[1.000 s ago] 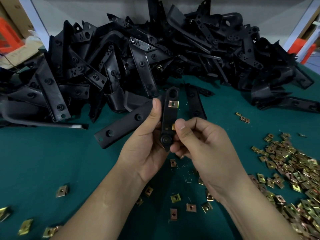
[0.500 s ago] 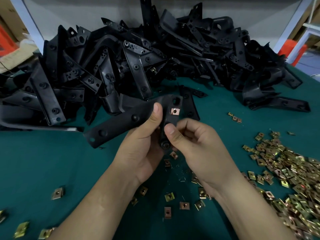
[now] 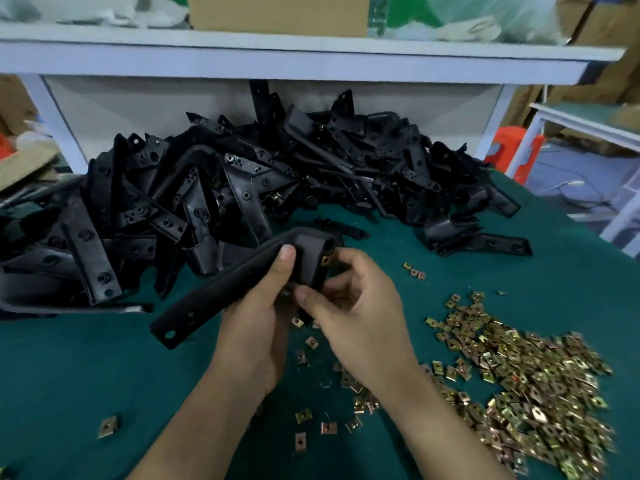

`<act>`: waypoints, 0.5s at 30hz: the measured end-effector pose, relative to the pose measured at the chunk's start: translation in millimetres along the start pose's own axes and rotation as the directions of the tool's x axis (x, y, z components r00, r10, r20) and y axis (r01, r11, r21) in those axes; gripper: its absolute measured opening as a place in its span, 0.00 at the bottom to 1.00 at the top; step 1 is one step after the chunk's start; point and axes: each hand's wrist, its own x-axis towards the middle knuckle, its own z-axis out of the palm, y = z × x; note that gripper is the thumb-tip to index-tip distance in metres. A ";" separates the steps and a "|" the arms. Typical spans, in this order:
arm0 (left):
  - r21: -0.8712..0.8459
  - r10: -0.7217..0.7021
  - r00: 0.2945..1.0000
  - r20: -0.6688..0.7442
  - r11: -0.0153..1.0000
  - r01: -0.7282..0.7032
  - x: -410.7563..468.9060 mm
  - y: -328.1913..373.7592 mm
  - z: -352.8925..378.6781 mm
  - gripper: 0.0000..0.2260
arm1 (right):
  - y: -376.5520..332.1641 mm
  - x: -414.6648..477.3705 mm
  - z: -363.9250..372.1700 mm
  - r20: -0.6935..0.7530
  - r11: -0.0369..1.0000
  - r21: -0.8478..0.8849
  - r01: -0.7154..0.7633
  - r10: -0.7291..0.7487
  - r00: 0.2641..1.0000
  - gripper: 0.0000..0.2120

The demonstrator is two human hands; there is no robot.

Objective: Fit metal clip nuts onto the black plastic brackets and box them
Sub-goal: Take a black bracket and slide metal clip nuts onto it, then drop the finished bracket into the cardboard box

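Both my hands hold one bent black plastic bracket point(image 3: 221, 289) above the green table. My left hand point(image 3: 258, 317) grips its bend, thumb on top, and the long arm points down to the left. My right hand point(image 3: 349, 306) pinches the short end, thumb pressed at its lower edge. A metal clip nut point(image 3: 325, 260) sits on that short end; a second clip nut point(image 3: 297, 321) shows just under my right thumb. A heap of loose clip nuts point(image 3: 519, 372) lies to the right.
A big pile of black brackets point(image 3: 242, 181) fills the back of the green table point(image 3: 69, 375). Scattered clip nuts point(image 3: 328, 427) lie under my forearms. A white shelf point(image 3: 311, 53) with a cardboard box point(image 3: 277, 12) hangs over the pile. An orange stool point(image 3: 509, 150) stands at the right.
The bracket has been turned, so its bend now faces up and the long arm drops lower left. The head has tipped up, bringing the shelf into view. Both hands keep their hold.
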 end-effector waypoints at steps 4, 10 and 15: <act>-0.012 0.123 0.992 0.023 0.992 -0.122 -11.5 7.4 9.0 0.16 | -15.0 -1.5 -34.5 -0.051 0.997 -0.079 0.025 -0.029 0.998 0.22; 0.043 0.105 0.994 0.022 0.993 -0.106 -41.9 -6.3 29.6 0.13 | -20.1 -33.3 -77.7 -0.008 0.973 0.200 -0.117 0.121 0.993 0.17; 0.144 0.036 0.994 0.107 0.988 -0.051 -70.3 -37.1 59.1 0.15 | -15.8 -74.4 -124.8 -0.139 0.868 0.466 -0.170 0.261 0.955 0.18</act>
